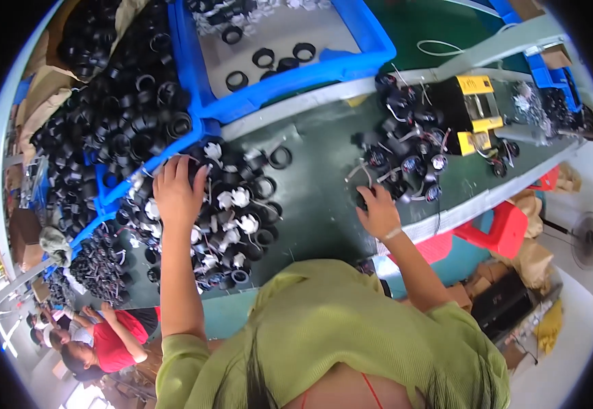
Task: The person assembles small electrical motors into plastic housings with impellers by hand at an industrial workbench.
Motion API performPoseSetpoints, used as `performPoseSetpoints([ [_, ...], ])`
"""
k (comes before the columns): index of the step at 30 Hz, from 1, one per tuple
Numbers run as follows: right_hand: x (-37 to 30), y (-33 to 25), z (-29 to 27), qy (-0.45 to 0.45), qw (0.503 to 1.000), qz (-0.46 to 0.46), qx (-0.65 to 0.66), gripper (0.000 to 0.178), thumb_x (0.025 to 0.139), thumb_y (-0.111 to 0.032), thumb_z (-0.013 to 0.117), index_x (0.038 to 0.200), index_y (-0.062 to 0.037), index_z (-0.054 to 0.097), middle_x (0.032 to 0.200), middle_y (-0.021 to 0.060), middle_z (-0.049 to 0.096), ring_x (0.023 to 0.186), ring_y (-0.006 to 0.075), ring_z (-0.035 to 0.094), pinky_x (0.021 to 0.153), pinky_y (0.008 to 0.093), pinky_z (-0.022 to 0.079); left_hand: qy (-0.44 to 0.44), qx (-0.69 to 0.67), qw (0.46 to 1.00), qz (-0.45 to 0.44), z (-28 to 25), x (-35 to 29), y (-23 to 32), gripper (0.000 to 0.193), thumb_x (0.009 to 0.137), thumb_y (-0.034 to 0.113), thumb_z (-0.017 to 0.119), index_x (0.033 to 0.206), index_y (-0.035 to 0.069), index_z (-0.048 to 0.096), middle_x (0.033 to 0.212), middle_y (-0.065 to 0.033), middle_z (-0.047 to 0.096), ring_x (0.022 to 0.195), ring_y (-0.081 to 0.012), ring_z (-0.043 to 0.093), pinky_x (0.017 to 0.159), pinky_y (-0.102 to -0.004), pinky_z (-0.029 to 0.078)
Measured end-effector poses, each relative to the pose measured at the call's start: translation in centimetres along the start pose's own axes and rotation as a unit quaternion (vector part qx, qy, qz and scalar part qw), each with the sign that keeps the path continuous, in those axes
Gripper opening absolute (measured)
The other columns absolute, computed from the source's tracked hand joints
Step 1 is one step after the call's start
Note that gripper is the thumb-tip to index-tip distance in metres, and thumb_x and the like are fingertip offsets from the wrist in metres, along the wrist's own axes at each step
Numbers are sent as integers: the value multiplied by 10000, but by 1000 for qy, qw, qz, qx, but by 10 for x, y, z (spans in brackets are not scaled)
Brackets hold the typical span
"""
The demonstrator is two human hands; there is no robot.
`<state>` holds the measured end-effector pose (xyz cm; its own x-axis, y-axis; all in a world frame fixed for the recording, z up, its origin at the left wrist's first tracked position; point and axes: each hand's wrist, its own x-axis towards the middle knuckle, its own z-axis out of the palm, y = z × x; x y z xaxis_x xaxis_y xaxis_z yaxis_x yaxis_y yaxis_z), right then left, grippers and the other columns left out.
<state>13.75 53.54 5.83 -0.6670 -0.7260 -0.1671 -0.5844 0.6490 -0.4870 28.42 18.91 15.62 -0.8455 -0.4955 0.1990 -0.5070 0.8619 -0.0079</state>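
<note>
Green shirt point(337, 313) nearest, wired parts point(412, 163) lie just beyond the right hand point(380, 214), black rings point(264, 186) beside the left hand point(177, 194), grips unclear.

Your left grip point(178, 194) is resting on a pile of black rings and white parts point(225, 221); a blue tray point(289, 82) is standing beyond it. Your right grip point(381, 215) is touching wired black parts point(411, 163) on the tabletop point(310, 211), a yellow machine point(475, 84) standing to its right.
</note>
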Motion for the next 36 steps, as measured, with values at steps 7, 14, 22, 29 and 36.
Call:
performPoseSetpoints([
  [7, 45, -13, -24, -26, 949, 63, 309, 547, 701, -313, 675, 1094, -16, 435, 1053, 180, 505, 962, 337, 507, 815, 359, 416, 9, -227, 970, 91, 68, 199, 47, 231, 761, 167, 561, 944, 28, 584, 942, -168, 576, 910, -331, 535, 791, -355, 434],
  [14, 45, -11, -35, 13, 922, 73, 379, 569, 647, -214, 739, 1098, -22, 450, 961, 146, 531, 812, 247, 566, 658, 297, 486, -94, 137, 976, 142, 201, 334, 39, 342, 740, 122, 502, 1081, 101, 492, 1081, -117, 531, 1052, -256, 480, 870, -430, 340],
  [22, 39, -10, -26, 53, 880, 81, 466, 512, 655, -137, 725, 1069, -25, 447, 853, 90, 537, 695, 134, 543, 561, 254, 457, -79, -175, 970, 147, 137, 298, 49, 310, 651, 195, 621, 924, 58, 572, 946, -154, 544, 890, -297, 530, 765, -433, 422],
  [29, 62, -80, -85, 42, 737, -3, 674, 476, 734, -103, 650, 1138, -59, 404, 965, 30, 499, 822, 87, 493, 693, 199, 430, -179, -789, 581, -84, 3, 108, 82, 365, 652, -51, 668, 912, 111, 469, 998, -42, 513, 890, -132, 503, 780, -306, 465],
  [36, 27, -167, -128, 11, 725, -135, 676, 528, 788, -366, 571, 1151, -32, 381, 1025, 142, 522, 869, 166, 525, 673, 289, 467, -143, -929, 307, -147, -86, -13, 94, 244, 731, 66, 632, 927, 98, 491, 799, -10, 495, 614, -117, 452, 541, -282, 421],
])
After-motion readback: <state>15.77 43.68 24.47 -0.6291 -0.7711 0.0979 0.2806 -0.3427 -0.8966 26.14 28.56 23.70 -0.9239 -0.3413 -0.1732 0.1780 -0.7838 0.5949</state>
